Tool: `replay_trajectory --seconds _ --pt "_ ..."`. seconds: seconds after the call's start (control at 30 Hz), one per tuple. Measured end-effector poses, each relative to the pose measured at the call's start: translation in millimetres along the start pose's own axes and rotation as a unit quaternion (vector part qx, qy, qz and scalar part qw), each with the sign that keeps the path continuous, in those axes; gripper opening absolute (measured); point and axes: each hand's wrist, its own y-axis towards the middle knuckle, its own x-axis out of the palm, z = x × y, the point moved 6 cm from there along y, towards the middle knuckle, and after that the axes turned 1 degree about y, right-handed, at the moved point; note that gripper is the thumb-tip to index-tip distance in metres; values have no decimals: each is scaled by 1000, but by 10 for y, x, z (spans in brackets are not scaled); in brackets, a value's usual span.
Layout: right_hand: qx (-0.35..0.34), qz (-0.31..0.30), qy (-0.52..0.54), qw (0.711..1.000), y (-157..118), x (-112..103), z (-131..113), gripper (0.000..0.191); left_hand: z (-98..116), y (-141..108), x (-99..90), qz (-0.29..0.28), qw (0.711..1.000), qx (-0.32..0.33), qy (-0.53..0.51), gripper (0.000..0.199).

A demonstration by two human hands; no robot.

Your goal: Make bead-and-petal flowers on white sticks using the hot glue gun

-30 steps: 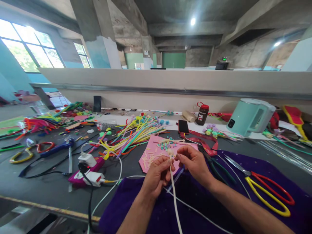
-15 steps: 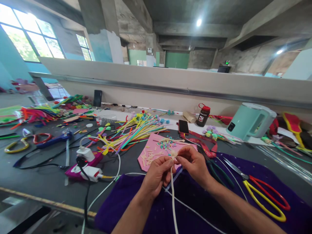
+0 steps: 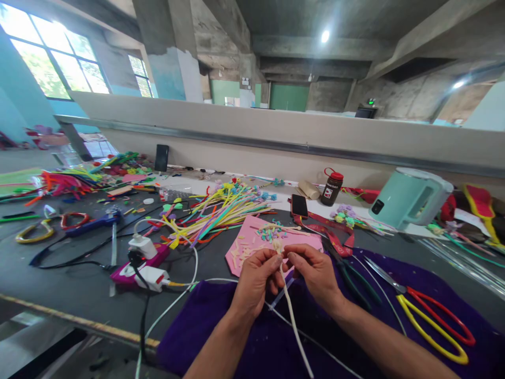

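A cream fuzzy chenille stem (image 3: 292, 310) hangs down from between my hands and slants to the lower right. At its upper end is a small cream flower-like cluster (image 3: 278, 246), partly hidden by fingertips. My left hand (image 3: 256, 276) pinches the stem just below the cluster, thumb against forefinger. Opposite it, my right hand (image 3: 314, 269) has thumb and forefinger closed at the same spot. Beneath and beyond them lies a pink sheet (image 3: 248, 225) with short cream cuttings (image 3: 236, 258) and small coloured pieces.
Red-and-yellow scissors (image 3: 436, 326) and dark-handled pliers (image 3: 357, 281) lie to the right on purple cloth (image 3: 197, 326). Left are a power strip (image 3: 126, 273) and glue gun (image 3: 92, 223). Behind are bundled chenille stems (image 3: 221, 213), a phone (image 3: 299, 206), a bottle (image 3: 332, 188) and a kettle (image 3: 406, 197).
The stem's hanging end has swung to the right. The cream cluster stands more upright and shows more above my fingers. My right fingertips have shifted slightly; the whole view has moved a little.
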Motion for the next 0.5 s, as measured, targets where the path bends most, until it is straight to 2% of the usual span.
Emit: replay_trajectory --seconds 0.27,0.5 --pt "-83 -26 -64 994 -27 29 -80 18 -6 -1 10 -12 1000 15 -2 21" --pt "-79 -28 -60 995 -32 35 -68 20 -2 -4 17 -21 1000 18 -7 20"
